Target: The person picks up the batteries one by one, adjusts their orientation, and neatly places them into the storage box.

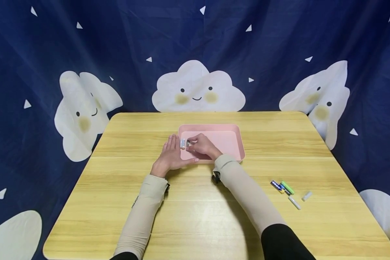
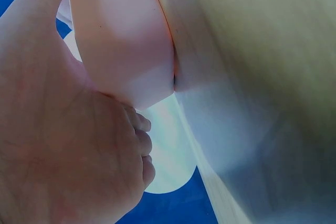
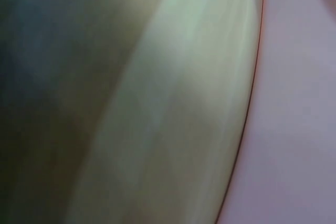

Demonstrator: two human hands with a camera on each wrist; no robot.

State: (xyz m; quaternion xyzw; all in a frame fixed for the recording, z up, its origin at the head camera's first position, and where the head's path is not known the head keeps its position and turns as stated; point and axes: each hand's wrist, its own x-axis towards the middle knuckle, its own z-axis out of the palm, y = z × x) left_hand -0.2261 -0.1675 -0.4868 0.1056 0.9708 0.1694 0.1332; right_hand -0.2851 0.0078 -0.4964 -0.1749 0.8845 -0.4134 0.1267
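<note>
A pink tray (image 1: 225, 144) sits on the table. My left hand (image 1: 172, 155) rests at its near left corner, fingers straight along the left side and thumb along the front rim. In the left wrist view, the palm of the left hand (image 2: 68, 129) is beside the tray's outer wall (image 2: 126, 40). Inside the tray, against its left side, stands a white battery (image 1: 182, 143). Beside it my right hand (image 1: 204, 146) reaches over the front rim and pinches a dark battery (image 1: 187, 143) between thumb and fingers. The right wrist view shows only the tray wall (image 3: 294, 108) and blurred table.
On the wooden table (image 1: 123, 202), to the right, lie several loose batteries: a dark blue one (image 1: 276, 186), a green one (image 1: 287, 187), a white one (image 1: 294, 202) and a short pale one (image 1: 307, 196). A dark blue curtain (image 1: 126, 43) with clouds hangs behind.
</note>
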